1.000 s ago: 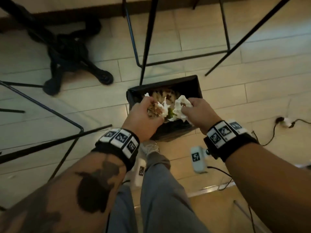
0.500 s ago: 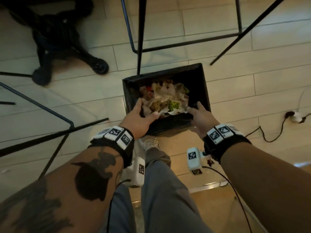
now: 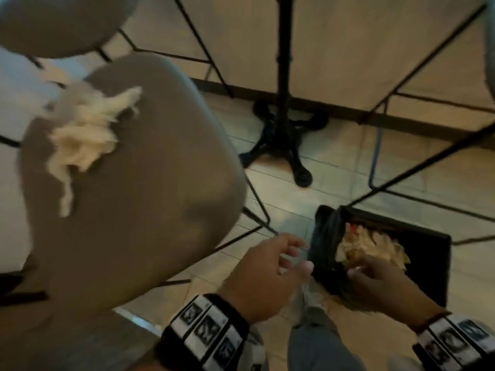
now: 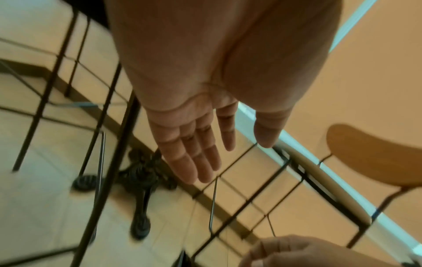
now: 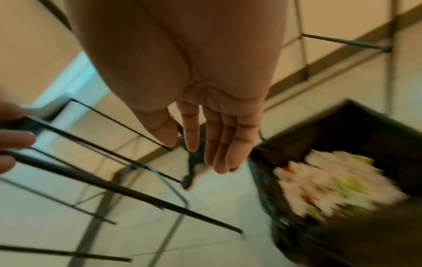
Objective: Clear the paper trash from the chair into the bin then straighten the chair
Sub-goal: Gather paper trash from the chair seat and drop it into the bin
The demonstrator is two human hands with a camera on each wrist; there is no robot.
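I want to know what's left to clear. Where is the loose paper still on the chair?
In the head view, the crumpled paper lies on the far left part of the chair seat, well away from the bin.

Dim warm indoor light, cool bluish glow at the head view's upper left, heavy motion blur throughout, bin (image 5: 356, 130) contents smeared beyond reading, straight chair legs bowed near edges, palms perhaps slightly overexposed

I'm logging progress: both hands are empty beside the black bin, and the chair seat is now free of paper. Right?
Not quite. Both the left hand and right hand are empty by the black bin, but the head view shows crumpled paper lying on the chair seat.
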